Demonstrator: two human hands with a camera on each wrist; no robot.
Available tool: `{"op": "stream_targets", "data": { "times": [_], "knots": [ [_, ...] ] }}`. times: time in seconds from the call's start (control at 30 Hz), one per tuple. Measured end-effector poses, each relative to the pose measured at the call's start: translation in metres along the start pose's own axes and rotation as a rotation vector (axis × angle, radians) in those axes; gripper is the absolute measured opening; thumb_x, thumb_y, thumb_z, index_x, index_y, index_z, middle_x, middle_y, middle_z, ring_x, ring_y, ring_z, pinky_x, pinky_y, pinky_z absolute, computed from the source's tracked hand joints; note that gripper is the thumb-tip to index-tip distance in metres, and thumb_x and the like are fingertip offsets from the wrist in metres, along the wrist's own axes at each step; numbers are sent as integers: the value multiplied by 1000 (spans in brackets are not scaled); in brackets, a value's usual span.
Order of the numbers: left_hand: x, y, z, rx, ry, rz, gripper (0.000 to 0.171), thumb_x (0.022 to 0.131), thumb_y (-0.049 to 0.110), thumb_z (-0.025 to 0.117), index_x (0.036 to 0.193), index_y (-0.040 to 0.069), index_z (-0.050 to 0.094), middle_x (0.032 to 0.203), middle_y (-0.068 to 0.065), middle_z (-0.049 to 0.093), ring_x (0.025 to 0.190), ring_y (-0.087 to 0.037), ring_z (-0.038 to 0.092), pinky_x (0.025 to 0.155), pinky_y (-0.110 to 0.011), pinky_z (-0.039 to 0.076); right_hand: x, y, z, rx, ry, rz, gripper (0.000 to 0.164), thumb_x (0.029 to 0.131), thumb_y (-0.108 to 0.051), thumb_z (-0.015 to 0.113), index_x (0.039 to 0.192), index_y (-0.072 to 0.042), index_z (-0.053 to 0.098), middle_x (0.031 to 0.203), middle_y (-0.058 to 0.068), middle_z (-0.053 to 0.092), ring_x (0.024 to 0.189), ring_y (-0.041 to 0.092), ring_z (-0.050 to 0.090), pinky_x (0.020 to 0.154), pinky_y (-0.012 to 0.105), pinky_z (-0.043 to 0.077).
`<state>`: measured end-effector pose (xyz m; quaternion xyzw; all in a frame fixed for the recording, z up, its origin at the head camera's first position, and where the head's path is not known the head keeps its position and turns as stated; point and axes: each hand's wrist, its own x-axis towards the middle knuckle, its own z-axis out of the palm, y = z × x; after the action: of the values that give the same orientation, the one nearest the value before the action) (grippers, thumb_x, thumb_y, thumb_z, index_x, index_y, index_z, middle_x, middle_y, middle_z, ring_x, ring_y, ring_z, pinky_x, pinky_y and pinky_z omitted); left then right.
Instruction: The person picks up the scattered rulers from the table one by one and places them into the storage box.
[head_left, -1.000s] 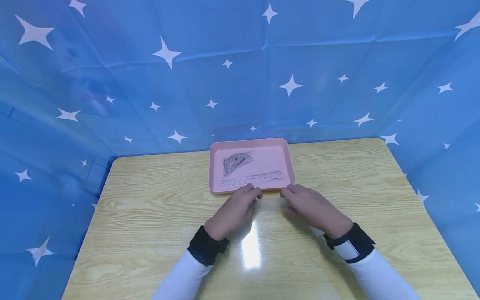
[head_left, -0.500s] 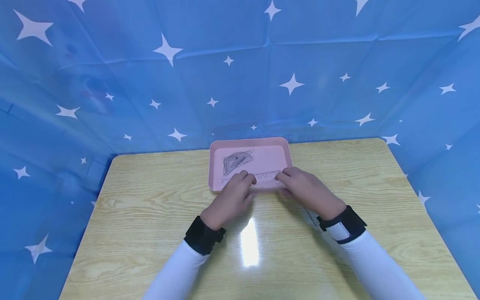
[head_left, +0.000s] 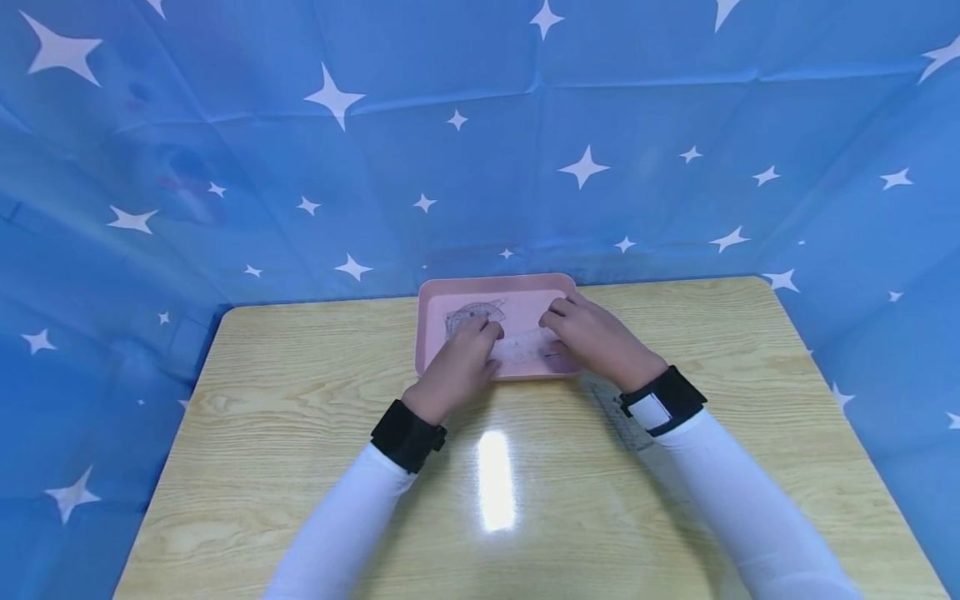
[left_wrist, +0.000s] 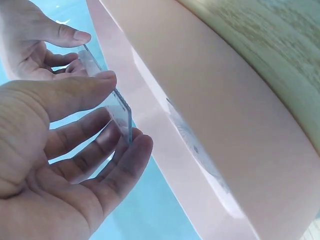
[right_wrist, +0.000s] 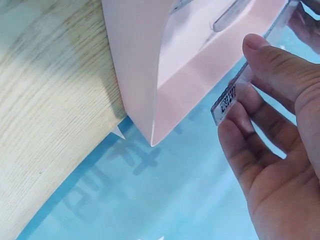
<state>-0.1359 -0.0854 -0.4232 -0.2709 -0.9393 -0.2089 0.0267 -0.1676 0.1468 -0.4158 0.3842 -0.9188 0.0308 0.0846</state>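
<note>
A clear plastic ruler (head_left: 519,347) is held by its two ends over the pink tray (head_left: 422,333). My left hand (head_left: 459,364) pinches one end between thumb and fingers; the left wrist view shows the thumb on the upper edge of the ruler (left_wrist: 121,114). At the other end my right hand (head_left: 596,342) grips it the same way, and a barcode shows on that end of the ruler (right_wrist: 229,102) in the right wrist view. Inside the tray lies a clear protractor (head_left: 480,311), overlapping a clear triangular piece. The stencil ruler seen there earlier is now hidden behind the held ruler and hands.
A clear, marked drawing piece (head_left: 617,414) lies on the wooden table (head_left: 300,433) beside the right wrist, partly covered by it. Behind the table's back edge hangs a blue star-patterned cloth (head_left: 480,167).
Both hands have moved forward, carrying the ruler from in front of the tray to over it. The clear piece by the right wrist has come into view as that arm moved on.
</note>
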Motion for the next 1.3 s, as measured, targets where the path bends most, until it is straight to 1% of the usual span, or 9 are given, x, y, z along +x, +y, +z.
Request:
{"op": "stream_targets", "data": {
  "times": [0.2, 0.37, 0.5, 0.6, 0.77, 0.9, 1.0, 1.1, 1.3],
  "knots": [
    [7, -7, 1, 5, -12, -2, 28, 82, 5, 72, 107, 2, 61, 103, -10, 57, 97, -24, 56, 86, -35, 49, 11, 5, 4, -11, -20, -28, 27, 84, -17, 74, 108, -6, 67, 99, 9, 64, 96, 20, 56, 90, 32, 52],
    [15, -11, 3, 16, -49, -47, 21, 83, 6, 70, 103, 4, 61, 98, -8, 57, 93, -21, 55, 84, -36, 49, 17, 9, 7, -8, -19, -47, 23, 85, -10, 72, 107, -4, 67, 98, 10, 63, 96, 23, 55, 87, 32, 52],
    [22, -14, 5, 47, -74, -77, 15, 84, 5, 67, 98, 6, 61, 96, -8, 58, 92, -21, 56, 85, -38, 48, 22, 12, 9, 14, -15, -48, 26, 83, -11, 74, 107, -4, 67, 98, 10, 63, 97, 25, 55, 87, 33, 52],
    [28, -16, 7, 62, -87, -85, 13, 84, 5, 67, 96, 6, 62, 93, -7, 60, 91, -20, 57, 83, -36, 49, 25, 15, 11, 21, -20, -36, 28, 82, -12, 76, 107, -5, 67, 100, 10, 63, 101, 25, 55, 88, 33, 52],
    [33, -18, 13, 49, -95, -113, 20, 83, 6, 70, 102, 3, 64, 95, -9, 61, 89, -20, 58, 82, -34, 50, 31, 19, 14, 22, -47, -10, 30, 80, -13, 78, 108, -7, 68, 107, 10, 63, 111, 29, 55, 95, 35, 51],
    [35, -18, 17, 65, -115, -138, 22, 85, 5, 66, 106, 2, 64, 99, -10, 62, 92, -20, 59, 83, -34, 51, 37, 22, 19, 38, -69, -9, 29, 78, -13, 79, 105, -7, 70, 110, 12, 63, 117, 32, 54, 101, 38, 48],
    [38, -18, 19, 101, -142, -144, 24, 89, 5, 60, 112, 3, 63, 102, -12, 63, 94, -20, 61, 84, -33, 52, 42, 26, 23, 57, -106, -4, 27, 79, -13, 78, 105, -8, 70, 110, 12, 63, 117, 32, 55, 103, 40, 46],
    [42, -18, 22, 145, -160, -124, 27, 92, 5, 54, 118, 2, 61, 104, -12, 63, 94, -18, 61, 84, -30, 53, 48, 30, 27, 65, -162, 14, 24, 83, -13, 74, 107, -9, 70, 111, 11, 63, 112, 29, 57, 102, 40, 46],
    [46, -21, 30, 175, -191, -117, 32, 96, 8, 53, 127, 2, 57, 105, -11, 62, 92, -15, 62, 81, -25, 54, 55, 34, 31, 49, -228, 51, 22, 86, -12, 70, 108, -12, 70, 111, 10, 64, 106, 26, 59, 98, 37, 48]
  ]
}}
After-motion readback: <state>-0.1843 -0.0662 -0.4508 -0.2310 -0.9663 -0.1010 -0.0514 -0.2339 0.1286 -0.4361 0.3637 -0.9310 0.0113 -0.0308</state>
